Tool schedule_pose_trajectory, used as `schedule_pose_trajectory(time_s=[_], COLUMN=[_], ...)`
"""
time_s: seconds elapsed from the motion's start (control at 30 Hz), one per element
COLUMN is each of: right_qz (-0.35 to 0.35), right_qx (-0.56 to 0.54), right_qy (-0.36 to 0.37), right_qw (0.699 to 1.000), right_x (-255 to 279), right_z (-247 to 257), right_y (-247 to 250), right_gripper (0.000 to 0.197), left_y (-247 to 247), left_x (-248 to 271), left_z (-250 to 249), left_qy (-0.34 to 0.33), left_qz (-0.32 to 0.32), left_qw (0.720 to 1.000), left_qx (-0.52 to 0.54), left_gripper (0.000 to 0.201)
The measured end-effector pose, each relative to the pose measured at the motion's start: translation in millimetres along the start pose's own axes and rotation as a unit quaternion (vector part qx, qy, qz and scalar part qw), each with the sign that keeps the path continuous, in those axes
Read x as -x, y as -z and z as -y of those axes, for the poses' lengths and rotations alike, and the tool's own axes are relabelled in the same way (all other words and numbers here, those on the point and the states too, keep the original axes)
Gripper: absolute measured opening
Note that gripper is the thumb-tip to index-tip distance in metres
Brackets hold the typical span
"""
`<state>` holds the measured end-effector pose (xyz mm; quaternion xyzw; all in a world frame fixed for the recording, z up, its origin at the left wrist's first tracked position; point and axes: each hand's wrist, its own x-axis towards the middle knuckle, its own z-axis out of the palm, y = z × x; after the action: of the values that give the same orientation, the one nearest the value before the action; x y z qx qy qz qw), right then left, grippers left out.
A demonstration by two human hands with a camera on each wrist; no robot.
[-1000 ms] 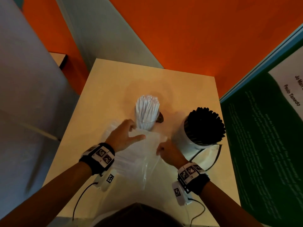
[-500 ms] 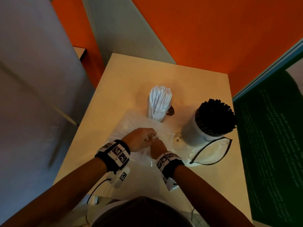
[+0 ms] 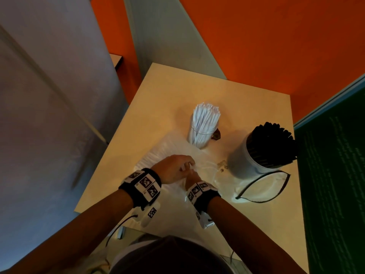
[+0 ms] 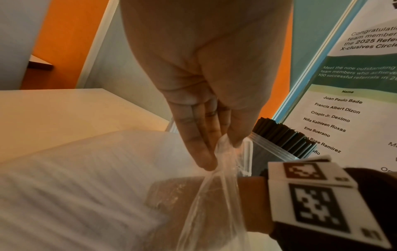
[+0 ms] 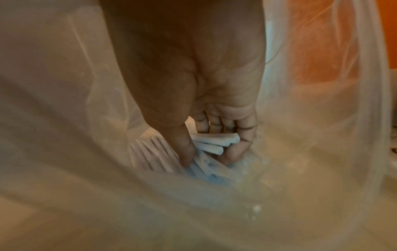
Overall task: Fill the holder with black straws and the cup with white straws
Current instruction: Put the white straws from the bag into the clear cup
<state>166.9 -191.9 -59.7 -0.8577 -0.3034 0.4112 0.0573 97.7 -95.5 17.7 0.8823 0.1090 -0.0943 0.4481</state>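
Note:
A clear cup (image 3: 203,135) packed with white straws (image 3: 205,119) stands mid-table. To its right a white round holder (image 3: 243,161) is full of black straws (image 3: 272,143). A clear plastic bag (image 3: 164,153) of white straws lies in front of the cup. My left hand (image 3: 177,168) pinches the bag's mouth (image 4: 223,146) and lifts it. My right hand (image 3: 192,177) is inside the bag, fingers and thumb curled round a small bunch of white straws (image 5: 214,141). The head view hides the right fingers under the left hand.
An empty clear zip bag with a black edge (image 3: 262,186) lies in front of the holder. A small dark object (image 3: 216,135) sits behind the cup. A green poster board (image 3: 333,184) stands along the table's right edge. The beige table (image 3: 197,91) ends at orange walls.
My right hand moved left from beside the holder into the bag's mouth and took hold of straws. My left hand went from lying open on the bag to pinching its opening.

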Motion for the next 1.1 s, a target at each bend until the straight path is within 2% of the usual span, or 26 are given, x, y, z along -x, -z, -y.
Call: schedule_pose_trajectory(time_s=[0.1,0.27,0.47,0.6,0.67,0.73,0.83,0.93,1.0,1.03,1.1], right_qz=[-0.018,0.017,0.045,0.079,0.122,0.143,0.129,0.12,0.079,0.064,0.053], right_qx=[0.015,0.085,0.083,0.076,0.067,0.065,0.125,0.124,0.133,0.138,0.138], right_qy=[0.013,0.044,0.029,0.061,0.024,0.005,-0.011,0.021,0.05,0.061,0.07], right_qw=[1.0,0.995,0.995,0.992,0.99,0.988,0.984,0.985,0.987,0.987,0.987], right_x=[1.2,11.7,20.7,39.0,50.0,63.0,88.1,113.4,130.1,136.4,147.2], right_z=[-1.2,2.4,4.1,-4.2,-18.6,-33.4,-44.9,-40.9,-36.1,-33.5,-28.8], right_y=[-1.8,6.2,27.0,54.8,74.0,95.0,129.4,161.6,181.7,190.4,207.8], right_gripper=[0.038,0.051,0.038,0.034,0.022,0.013,0.015,0.013,0.011,0.005,0.025], left_y=[-1.9,-3.3,-2.6,-1.8,-4.1,-8.9,-18.7,-31.0,-39.8,-43.3,-47.9], left_x=[1.1,2.3,6.0,6.3,3.9,-1.0,-12.9,-29.3,-40.9,-45.5,-52.5], left_z=[-0.8,-1.4,-7.3,-11.9,-13.6,-15.2,-23.8,-40.1,-52.2,-57.9,-66.1], left_qy=[-0.004,-0.004,0.001,0.009,0.007,-0.011,-0.066,-0.096,-0.079,-0.07,-0.079], left_qz=[0.002,-0.002,0.004,-0.001,-0.011,-0.01,0.01,0.017,0.033,0.043,0.04], left_qw=[1.0,1.0,1.0,0.999,0.997,0.994,0.984,0.986,0.994,0.996,0.995], left_qx=[-0.006,-0.022,-0.029,-0.051,-0.072,-0.105,-0.166,-0.138,-0.068,-0.029,0.033], left_gripper=[0.028,0.028,0.027,0.027,0.033,0.049,0.079,0.089,0.079,0.068,0.042])
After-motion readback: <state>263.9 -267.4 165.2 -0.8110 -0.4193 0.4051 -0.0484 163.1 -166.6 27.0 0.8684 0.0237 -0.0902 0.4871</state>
